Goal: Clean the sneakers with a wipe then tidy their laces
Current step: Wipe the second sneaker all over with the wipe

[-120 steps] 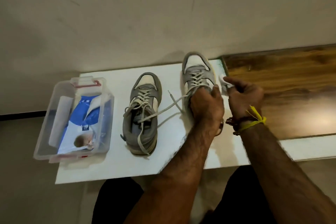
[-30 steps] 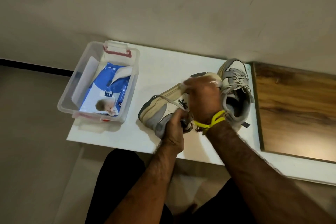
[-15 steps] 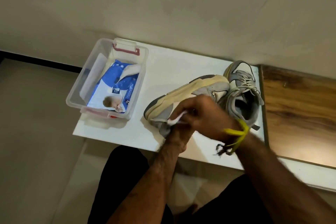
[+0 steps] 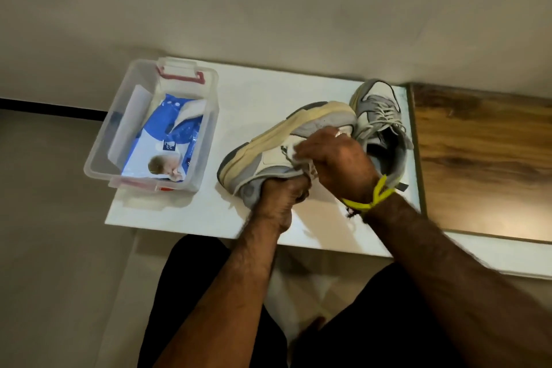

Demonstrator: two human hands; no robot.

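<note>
On the white board [image 4: 268, 104], left hand [image 4: 282, 194] grips the tilted sneaker [image 4: 286, 140]; right hand [image 4: 337, 158], pinching the wipe [image 4: 294, 149], has slid forward again, so wiping continues.

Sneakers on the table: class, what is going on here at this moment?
A person is cleaning a sneaker tipped on its side. The left hand grips it at the heel end, and the right hand presses a white wipe against its side. The other sneaker stands upright just to the right, laces loose. A clear bin holding a wipes pack sits at the left of the white table.
</note>
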